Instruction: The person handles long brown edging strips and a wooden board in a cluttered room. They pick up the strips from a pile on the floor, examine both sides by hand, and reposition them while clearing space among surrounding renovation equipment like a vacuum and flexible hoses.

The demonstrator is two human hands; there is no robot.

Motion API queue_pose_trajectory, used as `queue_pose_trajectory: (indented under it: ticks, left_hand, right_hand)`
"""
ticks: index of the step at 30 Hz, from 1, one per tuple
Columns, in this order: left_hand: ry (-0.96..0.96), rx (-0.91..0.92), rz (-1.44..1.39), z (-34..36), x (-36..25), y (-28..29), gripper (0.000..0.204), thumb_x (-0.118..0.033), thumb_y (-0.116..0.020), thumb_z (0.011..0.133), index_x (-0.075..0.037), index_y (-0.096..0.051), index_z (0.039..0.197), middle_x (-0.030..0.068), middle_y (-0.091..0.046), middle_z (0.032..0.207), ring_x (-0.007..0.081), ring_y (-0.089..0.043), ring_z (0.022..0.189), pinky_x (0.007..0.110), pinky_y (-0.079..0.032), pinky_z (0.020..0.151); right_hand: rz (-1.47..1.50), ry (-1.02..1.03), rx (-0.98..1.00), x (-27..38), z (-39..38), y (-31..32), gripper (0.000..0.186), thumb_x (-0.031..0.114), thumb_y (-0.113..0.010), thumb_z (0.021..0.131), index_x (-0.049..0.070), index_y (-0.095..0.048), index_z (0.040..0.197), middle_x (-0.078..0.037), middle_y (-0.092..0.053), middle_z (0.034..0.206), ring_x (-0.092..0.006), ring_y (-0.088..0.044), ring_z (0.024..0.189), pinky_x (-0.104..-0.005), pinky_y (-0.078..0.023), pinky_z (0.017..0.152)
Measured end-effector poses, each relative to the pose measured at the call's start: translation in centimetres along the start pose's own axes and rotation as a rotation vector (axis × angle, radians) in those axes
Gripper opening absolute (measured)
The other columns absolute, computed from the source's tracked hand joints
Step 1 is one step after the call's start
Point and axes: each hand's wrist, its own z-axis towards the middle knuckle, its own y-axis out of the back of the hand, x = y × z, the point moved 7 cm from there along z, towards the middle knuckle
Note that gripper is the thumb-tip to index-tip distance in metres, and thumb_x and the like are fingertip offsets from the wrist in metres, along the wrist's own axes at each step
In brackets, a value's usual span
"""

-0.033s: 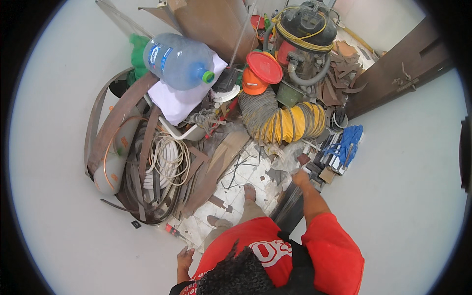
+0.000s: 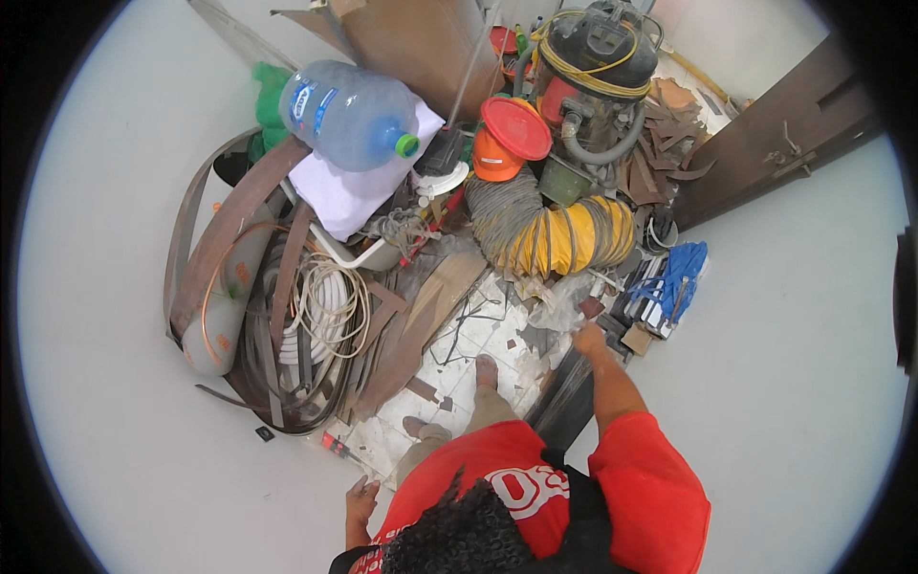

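Observation:
My right hand (image 2: 588, 338) reaches forward on the right, its fingers closed beside a long dark strip (image 2: 564, 394) by the wall. What the fingers hold, if anything, is too small to make out. A light-brown block (image 2: 636, 339) and a bundle of blue straps (image 2: 681, 277) lie just beyond it. Low on the left, my left hand (image 2: 361, 499) has its fingers apart and appears to hold nothing. Nearest to it is a red-handled tool (image 2: 335, 445) on the floor, its thin end pointing toward the hand.
Brown strips (image 2: 421, 335), coiled white cable (image 2: 330, 306) and a grey tank (image 2: 215, 335) crowd the left. A large water bottle (image 2: 349, 117) lies on white cloth. Ahead are a yellow-grey flexible duct (image 2: 555, 239), an orange helmet (image 2: 499, 158), a vacuum cleaner (image 2: 598, 57) and a brown door (image 2: 779, 124).
My right hand has shifted slightly forward and to the right, its fingers still closed. My left hand has hardly moved.

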Motion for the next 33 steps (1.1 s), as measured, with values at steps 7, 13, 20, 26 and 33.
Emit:
queue_pose_trajectory:
  ticks: [7, 13, 20, 26, 33]
  left_hand:
    - [-0.151, -0.026, 0.248, 1.0, 0.9, 2.2, 0.072, -0.043, -0.074, 0.087, 0.006, -0.054, 0.136, 0.0228, -0.07, 0.115, 0.0296, -0.069, 0.104, 0.036, -0.053, 0.089]
    - [-0.114, -0.027, 0.097, 2.7, 6.1, 6.6, 0.075, -0.044, -0.074, 0.087, 0.005, -0.052, 0.139, 0.0243, -0.07, 0.115, 0.0294, -0.067, 0.11, 0.036, -0.051, 0.095]
    - [0.139, -0.05, -0.194, 1.5, 19.4, 16.0, 0.075, -0.038, -0.077, 0.085, 0.003, -0.05, 0.142, 0.0192, -0.069, 0.116, 0.0211, -0.067, 0.097, 0.036, -0.056, 0.083]
    - [0.292, -0.128, -0.26, 1.4, 25.9, 21.3, 0.071, -0.034, -0.075, 0.087, 0.004, -0.05, 0.141, 0.0122, -0.069, 0.099, 0.0199, -0.066, 0.084, 0.034, -0.057, 0.067]
    - [0.138, -0.097, -0.377, 5.3, 23.3, 21.0, 0.077, -0.04, -0.075, 0.087, 0.003, -0.046, 0.144, 0.0171, -0.066, 0.113, 0.0247, -0.064, 0.096, 0.039, -0.056, 0.078]
  right_hand:
    - [0.104, 0.084, 0.017, 4.7, -3.8, -0.5, 0.038, 0.028, -0.069, 0.087, 0.004, -0.07, 0.116, -0.021, -0.067, 0.121, -0.0353, -0.065, 0.109, -0.0409, -0.049, 0.095]
    - [-0.012, 0.178, 0.179, 6.3, -14.0, -12.0, 0.038, 0.027, -0.07, 0.085, 0.001, -0.071, 0.114, -0.022, -0.07, 0.113, -0.0356, -0.067, 0.109, -0.0391, -0.05, 0.095]
    - [-0.053, 0.199, 0.366, 10.8, -27.4, -23.3, 0.04, 0.031, -0.069, 0.085, 0.002, -0.072, 0.113, -0.021, -0.07, 0.113, -0.0361, -0.066, 0.11, -0.039, -0.049, 0.098]
    - [-0.073, 0.296, 0.368, 22.0, -29.2, -24.8, 0.04, 0.028, -0.07, 0.088, 0.001, -0.068, 0.118, -0.02, -0.073, 0.104, -0.03, -0.07, 0.098, -0.0364, -0.052, 0.089]
    - [-0.03, 0.346, 0.375, 28.1, -26.7, -24.3, 0.038, 0.026, -0.069, 0.088, 0.001, -0.068, 0.117, -0.022, -0.073, 0.101, -0.0318, -0.07, 0.094, -0.0372, -0.054, 0.086]
